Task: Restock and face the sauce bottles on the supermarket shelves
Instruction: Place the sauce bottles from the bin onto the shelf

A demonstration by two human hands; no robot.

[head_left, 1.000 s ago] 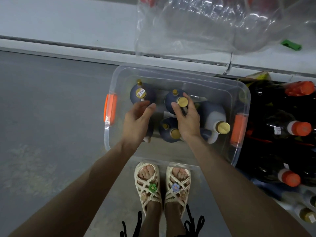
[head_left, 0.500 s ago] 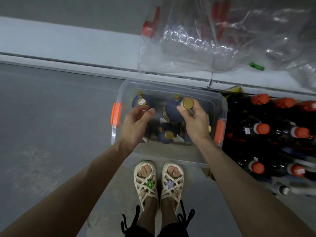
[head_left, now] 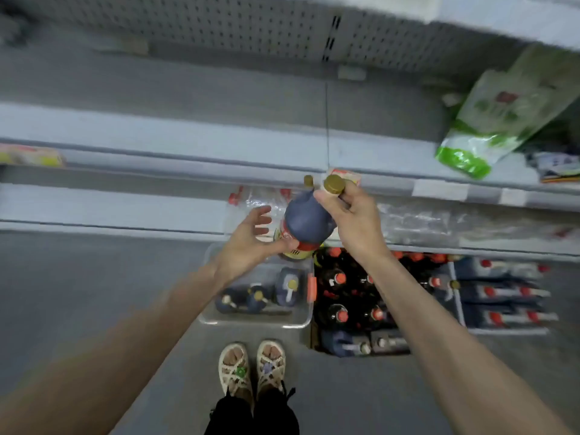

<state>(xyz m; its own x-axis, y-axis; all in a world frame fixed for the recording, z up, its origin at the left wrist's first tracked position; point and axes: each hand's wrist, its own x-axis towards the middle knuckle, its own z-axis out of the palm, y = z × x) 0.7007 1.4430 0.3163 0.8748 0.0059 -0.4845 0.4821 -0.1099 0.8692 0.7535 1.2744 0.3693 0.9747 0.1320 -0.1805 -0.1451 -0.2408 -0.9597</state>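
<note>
Dark blue gold-capped sauce bottle [head_left: 309, 219] above clear plastic bin [head_left: 301, 321]; right grip [head_left: 354, 215] grasping its neck, left grip [head_left: 251, 243] released, thumb touching label.

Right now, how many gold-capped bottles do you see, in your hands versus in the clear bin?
Held bottle: 1, right hand gripping its neck, left hand at its base.
Clear bin: 3 in view, left bottle, middle bottle, right bottle; part hidden.
Total: 4.

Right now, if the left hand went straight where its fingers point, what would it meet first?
Probably the dark bottle the right hand holds by its neck, though depth is unclear.
</note>
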